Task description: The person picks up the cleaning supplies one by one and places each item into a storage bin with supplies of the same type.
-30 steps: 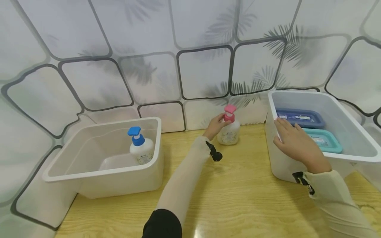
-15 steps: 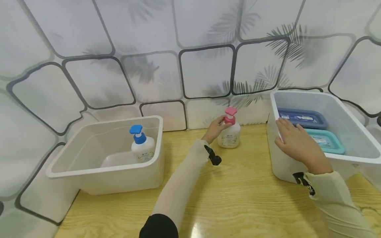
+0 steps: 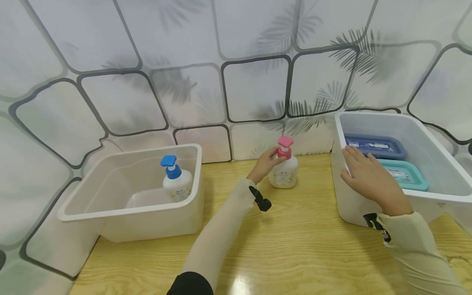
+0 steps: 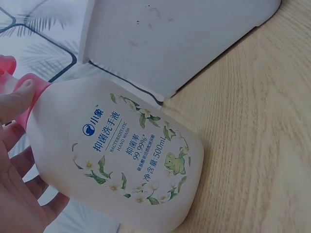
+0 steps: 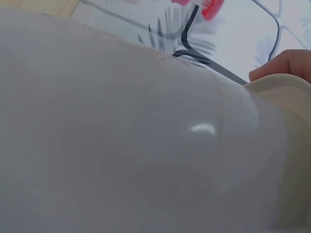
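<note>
Near the back wall, my left hand [image 3: 266, 163] holds a white hand wash bottle [image 3: 283, 173] by its pink pump collar [image 3: 284, 153]. In the left wrist view the thumb [image 4: 19, 99] presses on the pink collar, and the label of the hand wash bottle [image 4: 131, 150] faces the camera. The bottle stands upright on the wooden table. My right hand [image 3: 372, 178] lies with straight fingers over the near left rim of the right white bin [image 3: 341, 196]. In the right wrist view a fingertip [image 5: 279, 67] shows at the rim, and the bin wall [image 5: 146, 136] fills most of the picture.
Inside the right bin lie a dark blue wipes pack [image 3: 376, 146] and a teal wipes pack [image 3: 403, 174]. At the left stands another white bin [image 3: 147, 225] holding a blue-topped pump bottle [image 3: 177, 184]. The wooden table [image 3: 280, 246] runs back to the patterned wall [image 3: 254, 90].
My left hand has brought the pink-topped hand wash bottle a little toward me, away from the wall. The right hand keeps its place on the bin rim.
</note>
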The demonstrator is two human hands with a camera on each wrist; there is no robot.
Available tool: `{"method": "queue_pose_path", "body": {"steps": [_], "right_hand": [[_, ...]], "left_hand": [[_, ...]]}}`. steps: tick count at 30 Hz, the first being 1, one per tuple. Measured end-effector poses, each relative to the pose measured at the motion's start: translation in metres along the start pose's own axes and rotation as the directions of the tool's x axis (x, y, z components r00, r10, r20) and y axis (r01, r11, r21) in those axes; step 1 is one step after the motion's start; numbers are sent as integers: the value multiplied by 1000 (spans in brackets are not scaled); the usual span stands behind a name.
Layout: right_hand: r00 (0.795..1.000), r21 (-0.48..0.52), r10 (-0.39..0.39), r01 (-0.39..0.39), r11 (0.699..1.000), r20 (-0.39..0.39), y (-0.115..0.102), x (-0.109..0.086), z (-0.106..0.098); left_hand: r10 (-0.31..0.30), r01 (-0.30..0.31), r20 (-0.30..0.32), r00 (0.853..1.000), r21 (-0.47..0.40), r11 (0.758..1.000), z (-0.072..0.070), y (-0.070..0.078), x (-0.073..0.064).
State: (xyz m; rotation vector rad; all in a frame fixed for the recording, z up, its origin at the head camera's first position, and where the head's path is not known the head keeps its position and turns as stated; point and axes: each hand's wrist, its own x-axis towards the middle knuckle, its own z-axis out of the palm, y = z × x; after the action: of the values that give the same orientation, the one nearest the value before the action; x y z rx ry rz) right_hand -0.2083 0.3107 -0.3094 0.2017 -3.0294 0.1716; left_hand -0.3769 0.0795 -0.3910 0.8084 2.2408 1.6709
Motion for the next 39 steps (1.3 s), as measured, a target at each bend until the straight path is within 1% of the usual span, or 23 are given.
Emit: {"method": "queue_pose_path", "body": {"steps": [4, 8, 11, 15, 18, 20, 22, 27, 29, 32, 39], "right_hand": [[1000, -6, 2, -2, 1000, -3, 1, -1, -1], [1000, -8, 2, -2, 1000, -2, 2, -1, -1], [1000, -9, 4, -4, 1000, -3, 3, -1, -1], [1000, -9, 7, -7, 1000, -5, 5, -1, -1], [1000, -8, 7, -7, 1000, -6, 5, -2, -2], [1000, -3, 7, -7, 1000, -5, 4, -2, -2], [1000, 3, 6, -6, 1000, -5, 3, -2, -2], [1000, 17, 5, -5, 1000, 3, 1, -1, 1], [1000, 13, 7, -7, 1000, 2, 1, -1, 3], [1000, 7, 10, -10, 1000, 1, 1, -1, 3], [1000, 5, 9, -9, 1000, -9, 1, -1, 0]], "left_hand": [[6, -6, 11, 1000, -19, 1000, 1, 0, -4], [-6, 7, 19, 1000, -23, 1000, -1, 1, -5], [-11, 12, 41, 999, -17, 1000, -3, 1, -2], [-21, 24, 96, 995, -30, 999, -8, 1, 5], [-36, 42, 125, 992, -44, 998, -9, 2, 11], [-33, 39, 141, 990, -43, 998, -9, 3, 14], [-28, 33, 148, 989, -38, 999, -8, 4, 17], [25, -18, 173, 985, -44, 999, -4, 8, 23], [53, -43, 191, 980, -58, 997, -3, 9, 26], [74, -61, 208, 975, -65, 996, -1, 10, 30], [102, -92, 205, 973, -58, 994, 1, 17, 35]]}}
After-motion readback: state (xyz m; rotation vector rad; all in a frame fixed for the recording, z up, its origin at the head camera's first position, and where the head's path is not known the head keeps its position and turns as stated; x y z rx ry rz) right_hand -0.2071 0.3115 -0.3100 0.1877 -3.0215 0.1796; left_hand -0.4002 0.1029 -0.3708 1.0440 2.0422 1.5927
